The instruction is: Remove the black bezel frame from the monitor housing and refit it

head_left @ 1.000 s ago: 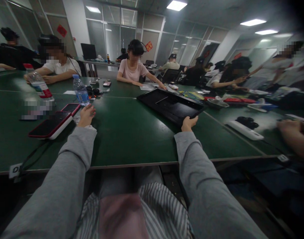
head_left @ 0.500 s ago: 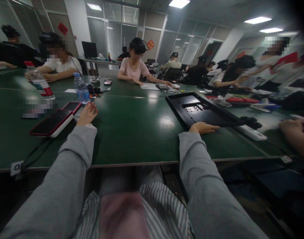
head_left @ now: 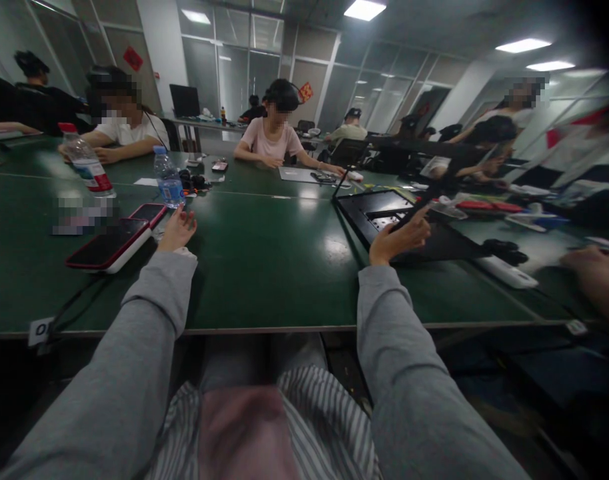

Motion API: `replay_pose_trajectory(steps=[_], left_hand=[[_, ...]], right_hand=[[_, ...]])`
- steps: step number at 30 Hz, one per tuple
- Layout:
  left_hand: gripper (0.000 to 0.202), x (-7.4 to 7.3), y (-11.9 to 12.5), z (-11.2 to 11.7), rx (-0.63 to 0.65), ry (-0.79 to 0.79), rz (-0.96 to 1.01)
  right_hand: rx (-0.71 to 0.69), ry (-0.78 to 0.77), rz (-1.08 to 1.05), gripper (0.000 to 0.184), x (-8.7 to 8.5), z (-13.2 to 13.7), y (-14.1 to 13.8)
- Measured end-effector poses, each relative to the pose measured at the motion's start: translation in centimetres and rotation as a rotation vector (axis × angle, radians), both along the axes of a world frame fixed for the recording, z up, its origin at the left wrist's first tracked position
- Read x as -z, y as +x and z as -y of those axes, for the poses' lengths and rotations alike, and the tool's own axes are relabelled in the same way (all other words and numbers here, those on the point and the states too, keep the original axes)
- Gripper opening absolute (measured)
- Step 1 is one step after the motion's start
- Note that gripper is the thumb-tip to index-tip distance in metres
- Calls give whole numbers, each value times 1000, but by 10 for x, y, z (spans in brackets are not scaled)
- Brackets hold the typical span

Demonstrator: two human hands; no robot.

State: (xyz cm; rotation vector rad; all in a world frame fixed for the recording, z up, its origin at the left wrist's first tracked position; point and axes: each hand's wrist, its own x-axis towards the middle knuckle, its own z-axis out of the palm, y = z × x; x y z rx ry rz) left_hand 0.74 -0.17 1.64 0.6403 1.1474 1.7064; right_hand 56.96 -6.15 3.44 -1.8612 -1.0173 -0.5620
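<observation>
My right hand (head_left: 400, 239) is closed around the near edge of a thin black rectangular frame (head_left: 438, 187), which stands tilted up, its far part blurred. Under it, a flat black panel (head_left: 452, 241) with a cutout and small fittings lies on the green table (head_left: 264, 267). Whether frame and panel still touch at the far left corner I cannot tell. My left hand (head_left: 178, 229) rests on the table, palm up, fingers loosely curled and apart, with nothing in it. Just beyond its fingertips is a small water bottle with a blue cap (head_left: 169, 183).
Left of my left hand lie phones in red cases (head_left: 109, 243), one on a white block. A red-capped bottle (head_left: 92, 167) stands farther left. A white power strip (head_left: 509, 272) lies right of the panel. Several people sit around; a co-worker's hand (head_left: 597, 273) is at far right.
My right hand has turned from lying flat under the panel's near edge to gripping the black frame, which has swung up off the panel. My left hand has stayed in place.
</observation>
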Motion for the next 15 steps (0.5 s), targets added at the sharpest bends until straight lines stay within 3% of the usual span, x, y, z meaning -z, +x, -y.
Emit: replay_pose_trajectory(steps=[3,7,11,15], left_hand=[[8,-2,2,2,-11,-16,70],[25,-1,3,1,-20,-12,117],[28,5,5,-11,-32,17,-73],[43,12,13,-25,-77,84,-405]], right_hand=[[-117,-9,128,67,1,-13,-19],[-244,-40,143,66,-1,-21,-37],[-289,79,117,67,6,-30,-37],[-396,207,124,69,20,-46,-28]])
